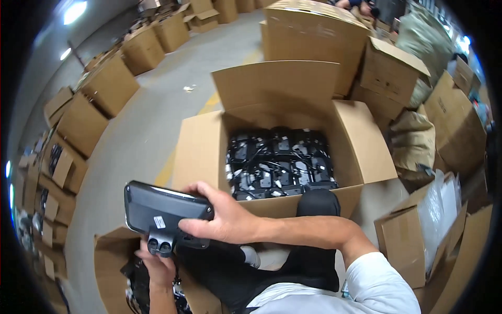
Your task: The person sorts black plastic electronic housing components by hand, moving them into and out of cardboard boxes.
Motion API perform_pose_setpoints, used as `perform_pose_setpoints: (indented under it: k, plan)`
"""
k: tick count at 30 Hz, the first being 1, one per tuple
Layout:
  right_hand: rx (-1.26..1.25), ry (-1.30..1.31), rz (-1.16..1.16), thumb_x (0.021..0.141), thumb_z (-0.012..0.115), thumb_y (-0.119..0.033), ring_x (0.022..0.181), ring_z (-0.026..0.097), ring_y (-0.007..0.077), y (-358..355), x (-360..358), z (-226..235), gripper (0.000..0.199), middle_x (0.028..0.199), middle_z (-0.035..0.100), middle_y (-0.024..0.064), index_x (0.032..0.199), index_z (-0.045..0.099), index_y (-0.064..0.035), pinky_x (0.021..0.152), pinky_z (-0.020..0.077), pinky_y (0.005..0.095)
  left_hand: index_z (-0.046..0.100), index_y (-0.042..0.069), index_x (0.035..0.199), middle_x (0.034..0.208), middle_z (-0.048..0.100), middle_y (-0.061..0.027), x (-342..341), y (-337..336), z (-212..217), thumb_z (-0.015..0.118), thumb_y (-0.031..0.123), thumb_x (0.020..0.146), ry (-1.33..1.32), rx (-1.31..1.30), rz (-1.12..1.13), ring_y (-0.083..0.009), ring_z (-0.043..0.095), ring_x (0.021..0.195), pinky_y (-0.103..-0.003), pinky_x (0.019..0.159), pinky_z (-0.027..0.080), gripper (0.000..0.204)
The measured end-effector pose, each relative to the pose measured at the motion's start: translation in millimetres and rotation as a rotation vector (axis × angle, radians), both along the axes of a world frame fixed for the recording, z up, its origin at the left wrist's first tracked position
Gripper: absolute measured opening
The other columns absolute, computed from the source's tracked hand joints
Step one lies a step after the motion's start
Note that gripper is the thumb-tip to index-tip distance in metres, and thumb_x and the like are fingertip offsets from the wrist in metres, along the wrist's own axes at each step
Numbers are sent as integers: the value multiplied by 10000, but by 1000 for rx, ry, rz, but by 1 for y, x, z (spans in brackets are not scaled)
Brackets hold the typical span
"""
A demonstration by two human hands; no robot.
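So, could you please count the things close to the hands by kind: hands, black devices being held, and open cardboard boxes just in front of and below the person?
Hands: 2, the left hand and the right hand
Black device held in both hands: 1
Open boxes: 2, the front box and the lower box
Total: 5

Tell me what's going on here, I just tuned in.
A seated person holds a flat black device in both hands: the right hand grips its right end from above, and the left hand supports it from below at its twin-socket connector. Ahead stands an open cardboard box packed with similar black units. More cartons stand all around.
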State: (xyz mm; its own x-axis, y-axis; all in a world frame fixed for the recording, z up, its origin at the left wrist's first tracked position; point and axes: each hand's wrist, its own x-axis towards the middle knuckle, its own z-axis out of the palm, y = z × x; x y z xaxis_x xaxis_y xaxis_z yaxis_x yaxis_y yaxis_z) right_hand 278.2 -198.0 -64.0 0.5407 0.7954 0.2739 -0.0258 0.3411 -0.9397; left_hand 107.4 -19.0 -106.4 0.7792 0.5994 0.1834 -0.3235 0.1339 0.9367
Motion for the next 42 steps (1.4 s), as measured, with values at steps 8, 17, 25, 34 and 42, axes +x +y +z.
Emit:
perform_pose_setpoints:
  k: [8, 17, 25, 34, 42]
  plan:
    - [-115, 338, -517, 918, 681, -327, 940, 649, 161, -145, 178, -77, 440, 1077, 652, 96, 1204, 589, -6, 826, 560, 336, 575, -68, 1267, 871, 689, -98, 146, -17, 19, 661, 117, 952, 830, 230, -877, -176, 680, 686, -282, 656, 549, 376]
    - [-411, 717, -896, 933, 699, -348, 1073, 622, 202, -225, 328, -289, 450, 1145, 658, 77, 1257, 576, -60, 925, 532, 464, 423, -95, 1431, 1362, 566, -229, 283, -62, 33, 608, 206, 1000, 241, -94, -728, -283, 593, 1237, -378, 1039, 490, 557]
    - [-444, 817, -817, 994, 617, -295, 1140, 570, 250, -189, 340, -347, 363, 1201, 605, 101, 1262, 551, -59, 960, 529, 522, 456, -81, 1395, 1261, 615, -233, 87, 59, 53, 613, 155, 983, 478, 153, -3, -296, 671, 1081, -361, 883, 577, 500]
    - [-520, 845, -674, 886, 761, -395, 1005, 656, 205, -245, 367, -362, 417, 1083, 670, 87, 1151, 666, -87, 832, 577, 346, 589, -11, 1232, 1099, 688, -136, -206, 150, 10, 617, 200, 992, 535, -159, 793, -222, 694, 961, -331, 823, 588, 321]
    - [-1176, 174, -673, 895, 638, -624, 593, 573, 195, -235, 389, -363, 700, 868, 626, 72, 1120, 617, 38, 493, 470, 331, 646, 17, 1128, 978, 704, -74, -431, 144, -101, 686, 245, 916, 1162, -245, 1060, -213, 700, 876, -326, 760, 577, 315]
